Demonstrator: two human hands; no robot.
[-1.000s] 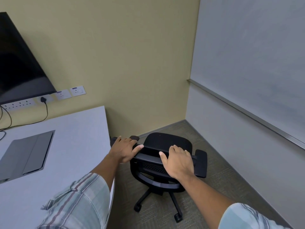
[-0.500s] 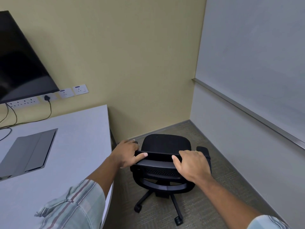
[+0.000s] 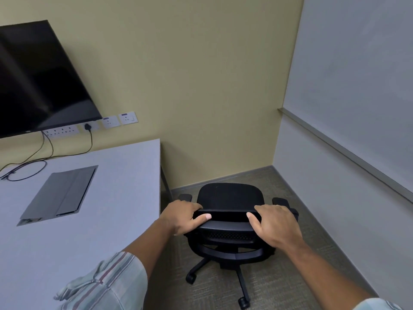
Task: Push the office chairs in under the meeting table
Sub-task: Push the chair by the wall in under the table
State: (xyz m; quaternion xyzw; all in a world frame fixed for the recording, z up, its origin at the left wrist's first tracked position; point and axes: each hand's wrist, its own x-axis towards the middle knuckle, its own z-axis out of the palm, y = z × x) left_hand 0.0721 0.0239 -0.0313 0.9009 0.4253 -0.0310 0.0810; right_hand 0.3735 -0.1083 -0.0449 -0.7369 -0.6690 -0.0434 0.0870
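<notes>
Chair [image 3: 230,198]: right of worktop [image 3: 100,209], not under it
Left hand [image 3: 181,217]: gripping backrest top
Right hand [image 3: 274,222]: same

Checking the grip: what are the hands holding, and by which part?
Both hands, left and right, grip the office chair by the top edge of its backrest.

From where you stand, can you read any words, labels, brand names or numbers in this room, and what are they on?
No text here can be read.
Wall sockets: small dark labels along their tops, too small and blurred to read.
Black screen: a tiny pale mark on its lower edge, perhaps a logo, unreadable.
Office chair, meeting table, grey flap in the table and whiteboard: no writing visible.
</notes>
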